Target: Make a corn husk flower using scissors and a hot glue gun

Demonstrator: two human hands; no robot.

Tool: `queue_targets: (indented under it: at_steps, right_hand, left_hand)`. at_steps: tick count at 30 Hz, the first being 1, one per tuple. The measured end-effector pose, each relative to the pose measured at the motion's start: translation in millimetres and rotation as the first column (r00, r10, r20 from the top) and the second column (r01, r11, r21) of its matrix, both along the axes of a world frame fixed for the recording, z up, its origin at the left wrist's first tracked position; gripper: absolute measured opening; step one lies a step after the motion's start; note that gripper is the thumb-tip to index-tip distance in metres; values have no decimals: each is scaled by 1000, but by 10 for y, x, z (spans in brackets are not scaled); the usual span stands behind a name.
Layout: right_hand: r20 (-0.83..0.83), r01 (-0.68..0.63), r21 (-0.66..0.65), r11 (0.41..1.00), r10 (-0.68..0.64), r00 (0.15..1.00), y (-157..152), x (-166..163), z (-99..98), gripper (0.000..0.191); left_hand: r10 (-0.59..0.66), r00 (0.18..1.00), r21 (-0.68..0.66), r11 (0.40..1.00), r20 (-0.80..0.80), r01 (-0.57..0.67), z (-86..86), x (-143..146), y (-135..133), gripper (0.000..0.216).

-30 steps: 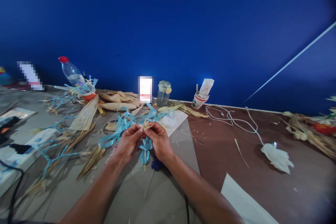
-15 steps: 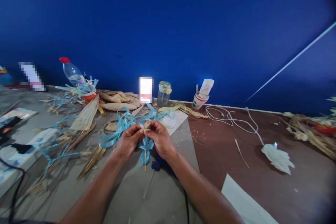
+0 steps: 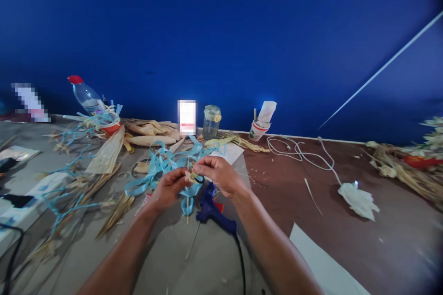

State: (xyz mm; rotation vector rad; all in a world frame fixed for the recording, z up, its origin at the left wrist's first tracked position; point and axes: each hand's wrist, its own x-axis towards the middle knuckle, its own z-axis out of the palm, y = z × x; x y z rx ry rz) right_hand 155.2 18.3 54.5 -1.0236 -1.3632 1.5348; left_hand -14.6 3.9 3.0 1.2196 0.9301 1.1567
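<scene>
My left hand (image 3: 171,186) is closed in a pinch on a small, pale, flower-like piece of corn husk (image 3: 191,176). From the other side, the fingertips of my right hand (image 3: 223,176) are pinched at its upper edge. A dark curved thing shows just beneath those fingers, too small to make out. Below and behind both hands lies a tangle of light blue ribbon (image 3: 138,188), with a thin stick (image 3: 188,217) poking out toward me. Close under my right wrist rests a blue glue gun (image 3: 218,216) with a red trigger and black cord.
Dried corn husks (image 3: 152,129), a glass jar (image 3: 212,122) and a paper cup (image 3: 259,131) line the wall. To the left are a plastic bottle (image 3: 85,94), blue-wrapped stems (image 3: 65,207) and a power strip (image 3: 44,193). White cable (image 3: 297,147) and paper (image 3: 318,258) lie right.
My right hand has shifted slightly right and its fingers have moved to the top of the husk piece. The glue gun shows more fully. The whole view has swung a little to the right.
</scene>
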Motion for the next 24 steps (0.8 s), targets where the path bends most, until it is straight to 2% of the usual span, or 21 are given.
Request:
queue_targets:
  at_steps: [8,14,17,21,24]
  right_hand:
    - [60,-89,-54,995,92,994,23,42,-37,29]
    - [199,-66,71,995,51,979,30,36,-33,17]
    - [240,-65,76,995,45,970,33,31,-26,14]
    - [183,-31,89,996,14,983,42,-5,-102,18]
    - [99,35,39,999,-39,994,65,-24,-174,25]
  left_hand:
    - [-116,988,116,985,-100,127,-20,-58,-16,15]
    - [-114,992,81,990,-60,119,33,-39,-29,14]
    - [-104,993,90,990,-62,109,48,-35,-30,12]
    - [-59,997,85,994,-52,63,40,-39,-19,14]
    - [-20,1000,61,998,-21,21,-20,-44,10,17]
